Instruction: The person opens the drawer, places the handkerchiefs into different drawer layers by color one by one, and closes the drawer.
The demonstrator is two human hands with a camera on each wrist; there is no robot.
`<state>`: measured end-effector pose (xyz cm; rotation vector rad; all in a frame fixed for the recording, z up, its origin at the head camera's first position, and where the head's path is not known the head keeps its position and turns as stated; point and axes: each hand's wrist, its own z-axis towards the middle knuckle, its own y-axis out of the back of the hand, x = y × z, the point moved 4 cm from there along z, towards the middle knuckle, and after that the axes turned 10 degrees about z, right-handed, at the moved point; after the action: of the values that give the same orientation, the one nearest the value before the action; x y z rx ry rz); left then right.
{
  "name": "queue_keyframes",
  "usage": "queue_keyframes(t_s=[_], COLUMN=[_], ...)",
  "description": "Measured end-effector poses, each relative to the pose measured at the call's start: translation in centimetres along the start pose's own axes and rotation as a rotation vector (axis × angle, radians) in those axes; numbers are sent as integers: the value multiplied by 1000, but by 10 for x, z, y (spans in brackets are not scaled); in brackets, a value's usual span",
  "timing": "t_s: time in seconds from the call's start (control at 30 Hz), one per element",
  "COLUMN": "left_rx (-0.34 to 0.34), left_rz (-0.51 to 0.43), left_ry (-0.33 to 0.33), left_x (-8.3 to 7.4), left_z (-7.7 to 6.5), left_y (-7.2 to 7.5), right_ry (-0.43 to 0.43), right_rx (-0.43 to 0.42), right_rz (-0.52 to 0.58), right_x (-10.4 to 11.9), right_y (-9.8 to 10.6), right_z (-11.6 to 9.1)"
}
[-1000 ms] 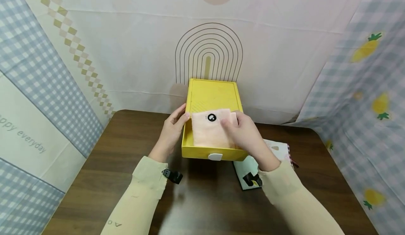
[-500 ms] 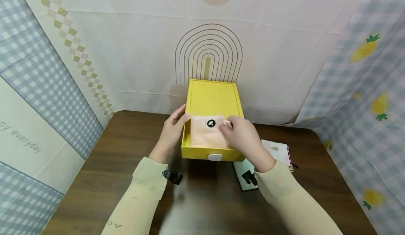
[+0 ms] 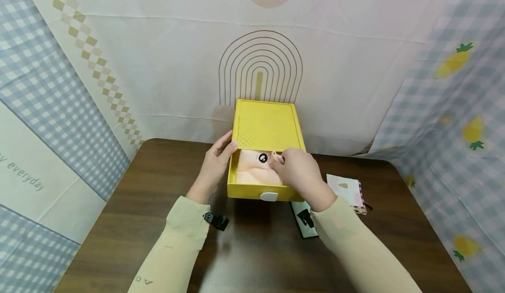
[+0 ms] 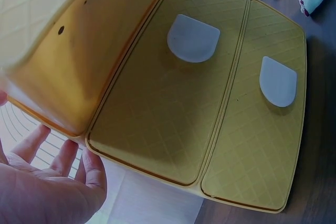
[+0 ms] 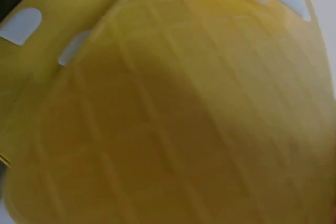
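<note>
In the head view, a yellow drawer unit (image 3: 266, 122) stands at the back of the table with its top drawer (image 3: 246, 191) pulled out. A light pink towel (image 3: 256, 174) with a round black emblem lies folded inside that drawer. My right hand (image 3: 301, 172) reaches over the drawer's right side and pinches the towel's right edge between thumb and fingers. My left hand (image 3: 213, 161) rests against the unit's left side, thumb at the top front corner. In the left wrist view, its extended fingers (image 4: 65, 156) touch the side near the open drawer.
Two lower drawers with white tab handles (image 4: 193, 39) are closed. On the brown table (image 3: 158, 174), right of the unit, lie a folded white cloth (image 3: 345, 188) and a pale green item (image 3: 305, 229), partly hidden by the right wrist. A patterned curtain (image 3: 177, 65) hangs behind.
My right hand has pushed the pink towel down and back into the drawer, where its top edge now sits below the unit's top. The left hand has stayed in place.
</note>
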<state>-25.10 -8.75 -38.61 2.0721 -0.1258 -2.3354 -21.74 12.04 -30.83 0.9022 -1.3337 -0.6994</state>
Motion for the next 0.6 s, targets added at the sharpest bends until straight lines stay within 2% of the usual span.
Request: queue_keyframes(t_s=[0.13,0.23,0.47,0.6], left_rx=[2,-7,2,7], left_rz=[-4,-5,4,5], left_ry=[-6,-4,8,4], left_x=[-2,-2,-1,-1], left_z=[0,0,-1,-1], left_y=[-1,0,1,-1], right_ry=[11,33,13,17], right_rx=[-66,-81,-146,-167], right_rz=[7,-4,-176,-206], right_x=[0,0,0,0], right_y=[8,9,4,4], right_z=[-8,-9,0,1])
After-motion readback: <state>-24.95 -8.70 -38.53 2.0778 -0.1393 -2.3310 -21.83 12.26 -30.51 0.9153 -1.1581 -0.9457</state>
